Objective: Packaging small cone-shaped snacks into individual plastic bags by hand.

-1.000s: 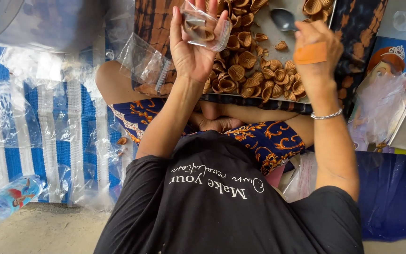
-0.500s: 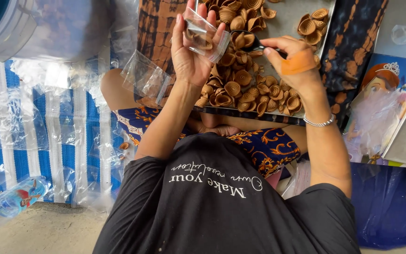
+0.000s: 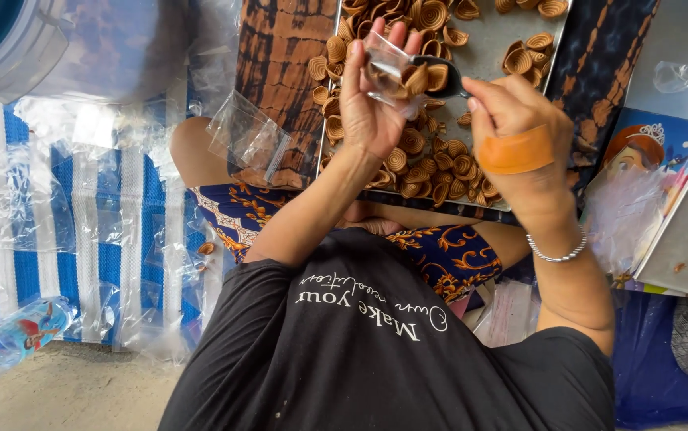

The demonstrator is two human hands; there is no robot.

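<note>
Well off to the left of both hands, a plastic bottle (image 3: 15,332) lies on the blue-and-white striped mat (image 3: 65,239) among loose clear bags (image 3: 250,142); the left hand (image 3: 372,100) is raised on a bent forearm, palm turned toward the camera, fingers curled narrowly around a small clear bag (image 3: 388,70) held open above the metal tray (image 3: 491,56); just to its right a spoon (image 3: 435,76), loaded with brown spiral snacks (image 3: 427,168), touches the bag's mouth; the right hand (image 3: 515,132), wrist cocked and knuckles up, is closed on the spoon's handle, an orange plaster (image 3: 517,151) across its back and a silver bracelet (image 3: 555,254) at the wrist; more snacks lie heaped on the tray beneath both hands; farther right a picture book (image 3: 655,144) lies flat.
</note>
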